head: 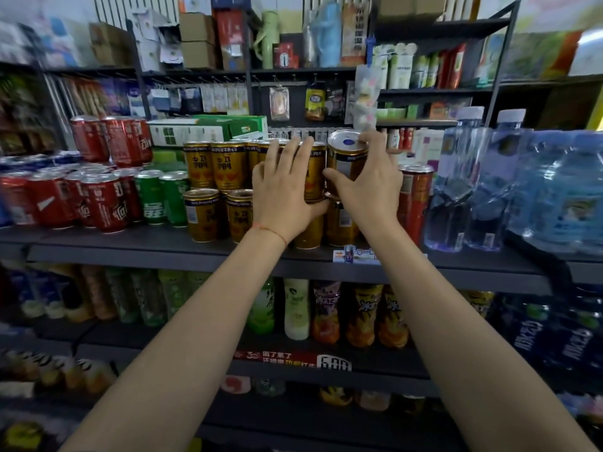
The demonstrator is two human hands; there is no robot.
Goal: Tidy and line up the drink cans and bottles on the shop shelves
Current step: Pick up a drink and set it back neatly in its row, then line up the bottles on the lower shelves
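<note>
While both arms reach into the shelf (130,252), the right hand (368,181) wraps a tilted gold can (346,164), fingers curled over its rim, thumb across its front. That can's long axis leans toward eleven o'clock, perched on the lower gold can (339,223). Left hand (280,194) lies at nine o'clock of it, fingers spread flat against the neighbouring upper can (315,171), steadying. Righting it falls to the right hand, I'd say.
</note>
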